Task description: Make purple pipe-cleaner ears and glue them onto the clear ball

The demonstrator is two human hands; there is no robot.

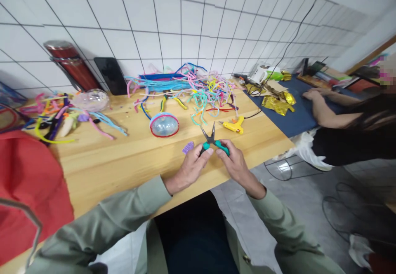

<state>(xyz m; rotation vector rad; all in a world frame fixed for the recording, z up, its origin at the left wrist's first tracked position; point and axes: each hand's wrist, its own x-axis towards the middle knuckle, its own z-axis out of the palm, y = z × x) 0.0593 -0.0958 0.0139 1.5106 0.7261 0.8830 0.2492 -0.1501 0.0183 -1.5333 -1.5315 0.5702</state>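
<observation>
Both my hands hold one pair of needle-nose pliers (211, 139) over the wooden table, its jaws spread and pointing away from me. My left hand (191, 165) is closed on the left handle, and my right hand (234, 160) grips the teal right handle. Nothing shows between the jaws. Just left of the pliers lies a small purple ribbed piece (188, 147). A clear plastic half dome (165, 125) with a red and blue rim sits farther left. A yellow hot glue gun (233, 125) rests to the right, beyond the pliers.
Tangled pipe cleaners (213, 86) pile along the wall, with yellow-handled pliers (180, 103) before them. A red thermos (72, 66) and a phone (111, 75) stand back left. Red cloth (31, 191) covers the left edge. Another person's arm (323, 105) rests on the blue table at right.
</observation>
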